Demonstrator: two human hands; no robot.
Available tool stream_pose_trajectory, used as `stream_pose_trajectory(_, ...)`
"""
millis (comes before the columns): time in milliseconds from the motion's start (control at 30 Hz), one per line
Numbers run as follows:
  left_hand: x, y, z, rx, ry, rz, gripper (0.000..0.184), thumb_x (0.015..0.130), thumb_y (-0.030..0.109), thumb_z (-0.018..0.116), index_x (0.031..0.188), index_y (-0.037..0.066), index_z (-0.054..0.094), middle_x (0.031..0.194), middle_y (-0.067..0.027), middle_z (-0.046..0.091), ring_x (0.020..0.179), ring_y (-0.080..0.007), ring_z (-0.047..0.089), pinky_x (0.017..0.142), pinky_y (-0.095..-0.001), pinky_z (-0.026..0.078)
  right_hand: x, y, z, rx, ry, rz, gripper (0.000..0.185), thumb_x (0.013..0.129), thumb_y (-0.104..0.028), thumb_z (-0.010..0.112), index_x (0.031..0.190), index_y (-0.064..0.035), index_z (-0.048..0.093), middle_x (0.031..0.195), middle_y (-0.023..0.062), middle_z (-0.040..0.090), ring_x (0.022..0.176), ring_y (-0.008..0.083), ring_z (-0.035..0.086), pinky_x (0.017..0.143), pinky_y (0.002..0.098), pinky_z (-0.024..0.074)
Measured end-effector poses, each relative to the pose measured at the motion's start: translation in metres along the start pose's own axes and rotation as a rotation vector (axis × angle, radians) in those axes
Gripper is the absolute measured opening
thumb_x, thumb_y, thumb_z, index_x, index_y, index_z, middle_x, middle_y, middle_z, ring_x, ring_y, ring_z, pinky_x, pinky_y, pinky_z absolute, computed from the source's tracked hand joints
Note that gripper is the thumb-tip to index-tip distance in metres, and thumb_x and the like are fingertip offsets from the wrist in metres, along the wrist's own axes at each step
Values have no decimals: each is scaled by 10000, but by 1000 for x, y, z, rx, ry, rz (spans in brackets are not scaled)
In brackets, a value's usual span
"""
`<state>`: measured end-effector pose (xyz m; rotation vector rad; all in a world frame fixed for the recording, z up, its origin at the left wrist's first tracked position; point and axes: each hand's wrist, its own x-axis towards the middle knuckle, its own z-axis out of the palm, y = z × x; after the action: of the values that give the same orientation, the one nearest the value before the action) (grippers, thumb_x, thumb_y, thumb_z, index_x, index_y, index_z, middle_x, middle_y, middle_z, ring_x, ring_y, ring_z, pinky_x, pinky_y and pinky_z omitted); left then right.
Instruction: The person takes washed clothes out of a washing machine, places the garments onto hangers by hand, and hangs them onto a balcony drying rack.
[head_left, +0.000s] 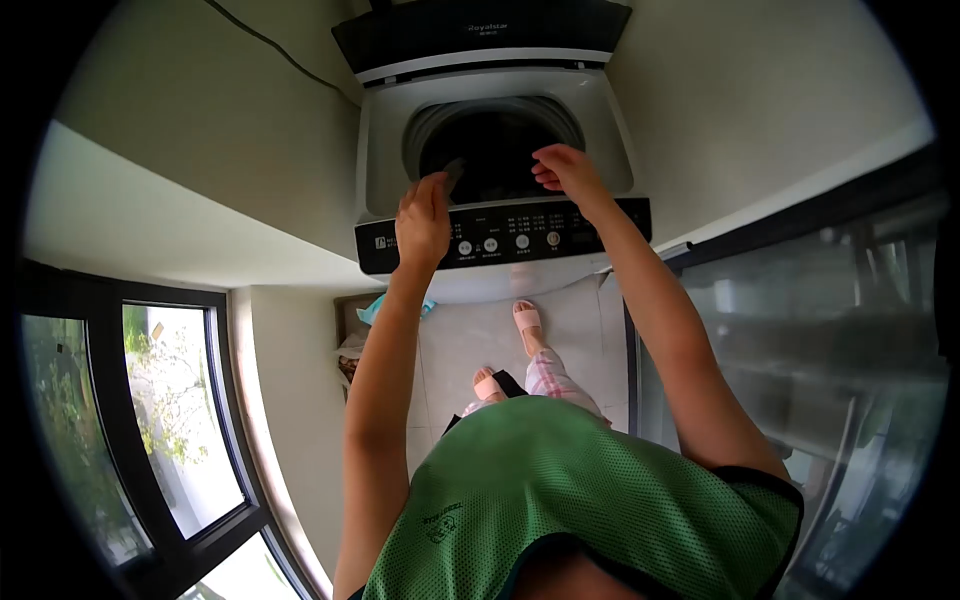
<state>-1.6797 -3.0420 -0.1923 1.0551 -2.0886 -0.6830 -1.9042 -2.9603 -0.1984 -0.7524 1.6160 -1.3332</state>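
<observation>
A top-loading washing machine (500, 282) stands before me with its dark lid (490, 28) raised. My left hand (423, 222) is over the front left rim of the tub opening, its fingers pinched together. A small, pale, blurry piece (454, 174) shows at those fingertips; its kind is unclear. On the other side, my right hand (570, 172) hovers over the front right of the opening. Its fingers are loosely bent and apart, with nothing visible in them. The tub's inside (488, 150) is dark, so its contents are hidden.
The control panel (505, 235) with round buttons runs along the machine's front edge, below my hands. Walls stand close on both sides. A window (180, 400) is at left, a glass panel (800, 330) at right. A light blue item (372, 308) lies low beside my left forearm.
</observation>
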Motion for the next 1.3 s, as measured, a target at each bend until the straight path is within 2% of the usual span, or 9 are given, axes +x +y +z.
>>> stream_pose_trajectory(200, 56, -47, 49, 217, -150, -161, 225, 855, 155, 481, 1050, 75, 561, 1057, -126, 556, 964, -333, 527, 821, -406, 442, 154, 59, -1, -264, -129, 181, 244, 886, -161, 431, 1056, -28, 544, 849, 91, 598, 738, 148, 579, 671, 281, 469)
stream_pose_trajectory(267, 65, -55, 56, 312, -194, -198, 230, 833, 147, 510, 1044, 70, 563, 1091, -123, 541, 983, -329, 519, 831, -403, 440, 201, 111, -9, -348, -207, 235, 302, 858, -211, 468, 1075, -18, 549, 938, 136, 610, 825, 226, 597, 733, 346, 473)
stream_pose_trajectory(367, 67, -74, 60, 395, -166, -252, 235, 813, 149, 539, 1031, 67, 572, 1128, -114, 526, 1018, -313, 502, 858, -401, 420, 249, 176, -7, -955, -438, 180, 462, 778, -292, 545, 1134, 3, 519, 1025, 172, 595, 873, 258, 586, 772, 371, 453)
stream_pose_trajectory(500, 78, -77, 60, 555, -219, -314, 230, 794, 144, 566, 1009, 66, 585, 1136, -112, 524, 1042, -298, 485, 882, -404, 395, 215, 170, 63, -1521, -743, -14, 413, 816, -273, 487, 1160, -46, 517, 1153, 160, 534, 1032, 253, 525, 882, 395, 406)
stream_pose_trajectory(667, 81, -80, 58, 506, -215, -355, 198, 799, 124, 554, 987, 87, 604, 1131, -99, 526, 1053, -293, 471, 878, -406, 386, 193, 208, 94, -1848, -1009, -177, 410, 822, -289, 478, 1159, -58, 523, 1195, 156, 510, 1090, 263, 495, 915, 398, 394)
stream_pose_trajectory(800, 86, -79, 56, 515, -226, -376, 196, 754, 115, 604, 947, 82, 615, 1111, -85, 534, 1039, -278, 481, 861, -408, 393, 181, 266, 93, -1630, -1138, 12, 427, 814, -319, 492, 1146, -53, 531, 1194, 156, 506, 1097, 278, 483, 910, 391, 398)
stream_pose_trajectory(967, 86, -78, 54, 475, -224, -374, 223, 736, 122, 625, 954, 83, 610, 1107, -82, 530, 1033, -280, 481, 850, -409, 396, 189, 333, 87, -1070, -857, 306, 450, 804, -356, 510, 1129, -46, 541, 1194, 156, 500, 1106, 297, 468, 903, 383, 404)
stream_pose_trajectory(1133, 89, -75, 53, 470, -261, -411, 223, 765, 117, 589, 985, 88, 602, 1146, -94, 515, 1061, -287, 466, 877, -406, 379, 204, 373, 122, -363, -461, 88, 477, 794, -394, 528, 1113, -39, 551, 1193, 156, 495, 1115, 316, 453, 896, 374, 409)
stream_pose_trajectory(1300, 89, -75, 53, 462, -253, -387, 224, 762, 119, 593, 982, 79, 602, 1133, -96, 525, 1057, -287, 471, 887, -404, 375, 214, 366, 141, -642, -664, 336, 521, 771, -401, 566, 1142, -36, 534, 1204, 164, 491, 1135, 303, 444, 922, 366, 386)
